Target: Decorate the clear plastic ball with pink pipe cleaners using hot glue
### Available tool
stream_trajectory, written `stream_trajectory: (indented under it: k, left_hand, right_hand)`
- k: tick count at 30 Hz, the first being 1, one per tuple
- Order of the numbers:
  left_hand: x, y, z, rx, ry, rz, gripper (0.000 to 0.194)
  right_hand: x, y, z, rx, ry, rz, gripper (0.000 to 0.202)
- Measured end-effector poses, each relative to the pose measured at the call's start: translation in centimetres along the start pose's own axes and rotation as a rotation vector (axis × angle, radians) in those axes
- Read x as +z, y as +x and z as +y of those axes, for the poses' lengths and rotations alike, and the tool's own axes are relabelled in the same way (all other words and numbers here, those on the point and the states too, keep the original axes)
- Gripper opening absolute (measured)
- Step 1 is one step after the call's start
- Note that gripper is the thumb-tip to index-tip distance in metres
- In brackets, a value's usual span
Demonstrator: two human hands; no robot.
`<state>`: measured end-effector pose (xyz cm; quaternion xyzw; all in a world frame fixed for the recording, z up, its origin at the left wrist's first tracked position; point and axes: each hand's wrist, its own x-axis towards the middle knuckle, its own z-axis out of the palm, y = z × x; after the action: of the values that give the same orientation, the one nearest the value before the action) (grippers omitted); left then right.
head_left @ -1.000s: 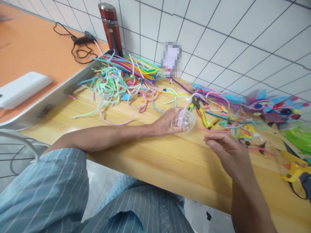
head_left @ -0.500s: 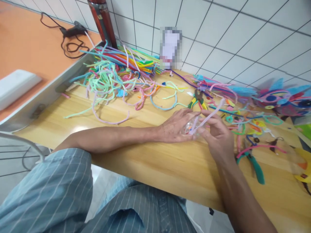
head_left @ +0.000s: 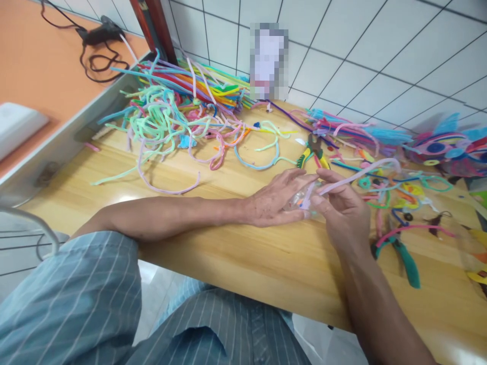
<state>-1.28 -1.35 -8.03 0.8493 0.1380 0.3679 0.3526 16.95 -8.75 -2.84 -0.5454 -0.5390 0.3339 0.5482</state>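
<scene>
A small clear plastic piece (head_left: 299, 198) with bits of orange and blue lies between my two hands, low over the wooden table. My left hand (head_left: 272, 200) is curved around its left side, thumb and fingers apart on either edge of it. A pale lilac pipe cleaner (head_left: 365, 170) runs from the clear piece up to the right and bends over at its far end. My right hand (head_left: 344, 208) pinches this pipe cleaner between thumb and fingers, close against the clear piece.
Yellow-green pliers (head_left: 314, 153) lie just beyond my hands. Teal-handled pliers (head_left: 406, 261) rest to the right. A tangle of green pipe cleaners (head_left: 155, 119) and a coloured bundle (head_left: 205, 88) fill the back left. A phone (head_left: 267, 63) leans on the tiled wall.
The lilac pipe cleaner now reaches farther right and its far end has curved over. My right hand has shifted slightly right. The whole view has moved a little.
</scene>
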Motion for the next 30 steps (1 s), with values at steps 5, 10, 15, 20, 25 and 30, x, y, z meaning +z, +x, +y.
stream_trajectory:
  k: [5,10,15,20,25,30]
  left_hand:
    - [0.1,-0.1,-0.1,0.011,0.006,0.000,0.087]
    - [0.2,-0.2,-0.2,0.018,-0.026,-0.013,0.105]
    - [0.3,-0.1,-0.3,0.036,-0.039,0.007,0.099]
    - [0.0,-0.2,-0.3,0.019,-0.037,-0.029,0.083]
    - [-0.1,-0.4,0.0,0.006,-0.036,-0.059,0.082]
    - [0.0,-0.5,0.1,0.016,-0.012,-0.071,0.083]
  right_hand:
    - [0.1,0.0,0.1,-0.001,0.007,0.002,0.017]
    - [0.0,0.0,0.5,0.003,0.029,0.009,0.016]
    - [-0.1,0.1,0.8,0.009,0.020,0.002,0.020]
    - [-0.3,0.3,0.9,-0.016,0.027,0.004,0.013]
    - [-0.5,0.4,1.1,-0.015,0.005,0.003,0.007]
    - [-0.7,0.4,1.3,-0.041,-0.072,-0.018,0.008]
